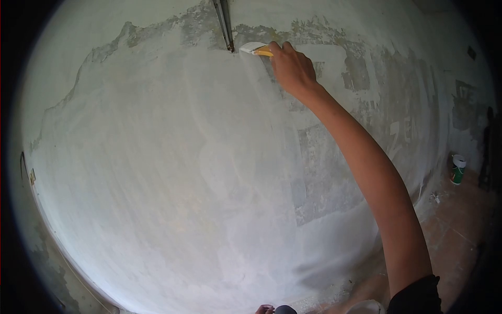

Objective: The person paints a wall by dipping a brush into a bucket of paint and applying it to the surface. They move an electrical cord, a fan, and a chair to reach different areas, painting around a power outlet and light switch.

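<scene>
My right hand (292, 67) is raised high against a wall (172, 167) coated in fresh white paint. It grips a paintbrush (254, 49) with a yellow handle and white bristles. The bristles press on the wall just right of a dark metal strip (225, 23) that runs down from the top. My left hand (264, 309) barely shows at the bottom edge, with its fingers next to a dark round object (285, 310). Whether it holds anything is hidden.
Grey unpainted patches (324, 172) remain on the wall to the right of my arm. A white tub with a green label (458, 168) stands on the reddish floor (460, 235) at the right. A white container rim (366, 306) shows at the bottom.
</scene>
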`<state>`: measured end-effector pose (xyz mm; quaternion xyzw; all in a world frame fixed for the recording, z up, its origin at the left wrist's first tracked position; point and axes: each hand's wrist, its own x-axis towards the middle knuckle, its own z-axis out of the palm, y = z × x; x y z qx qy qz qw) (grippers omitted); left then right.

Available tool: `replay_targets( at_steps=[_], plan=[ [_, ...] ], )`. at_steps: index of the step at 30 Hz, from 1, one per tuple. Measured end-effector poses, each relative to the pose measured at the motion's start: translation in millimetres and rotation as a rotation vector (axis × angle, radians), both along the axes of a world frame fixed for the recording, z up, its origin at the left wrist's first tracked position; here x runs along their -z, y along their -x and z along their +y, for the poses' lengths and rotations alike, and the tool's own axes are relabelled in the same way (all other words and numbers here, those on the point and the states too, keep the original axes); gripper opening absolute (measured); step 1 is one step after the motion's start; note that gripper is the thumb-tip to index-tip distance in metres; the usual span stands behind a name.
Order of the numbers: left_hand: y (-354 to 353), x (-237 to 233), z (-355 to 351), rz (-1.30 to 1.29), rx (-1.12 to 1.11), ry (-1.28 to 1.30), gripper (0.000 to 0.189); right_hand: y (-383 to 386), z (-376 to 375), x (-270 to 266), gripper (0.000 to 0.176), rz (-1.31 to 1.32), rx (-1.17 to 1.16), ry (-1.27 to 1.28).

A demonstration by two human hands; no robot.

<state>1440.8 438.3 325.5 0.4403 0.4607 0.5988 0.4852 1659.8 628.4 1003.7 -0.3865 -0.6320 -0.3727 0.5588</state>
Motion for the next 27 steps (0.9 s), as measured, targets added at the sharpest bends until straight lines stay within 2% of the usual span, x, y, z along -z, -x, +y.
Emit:
replay_targets(
  at_steps=[6, 12, 14, 16, 19, 22, 27],
  plan=[
    [8.2, -7.1, -3.0, -0.019, -0.036, 0.002, 0.015, 5.9, -7.6, -2.8, 0.022, -0.068, 0.007, 0.026],
    [-15.4, -42.1, -1.8, -0.053, 0.063, -0.023, 0.012, -0.2, -19.3, 5.6, 0.014, -0.143, -0.017, 0.061],
    [-21.4, -46.9, 4.2, -0.045, 0.088, -0.029, 0.013, -0.9, -23.5, 15.9, 0.013, -0.175, 0.006, 0.158],
    [-28.1, -55.2, 7.1, 0.008, 0.126, -0.094, 0.014, -3.1, -24.5, 28.9, 0.013, -0.189, -0.002, 0.194],
    [-28.8, -42.4, 16.6, 0.061, 0.102, -0.071, 0.012, -9.6, -24.6, 54.7, 0.013, -0.21, -0.017, 0.242],
    [-38.7, -65.9, 5.2, 0.015, 0.076, -0.069, 0.007, -17.6, -25.1, 84.8, 0.014, -0.236, -0.026, 0.295],
    [-42.0, -68.5, -10.2, 0.014, 0.108, -0.052, 0.006, -28.5, -26.8, 141.4, 0.014, -0.257, -0.013, 0.39]
  ],
)
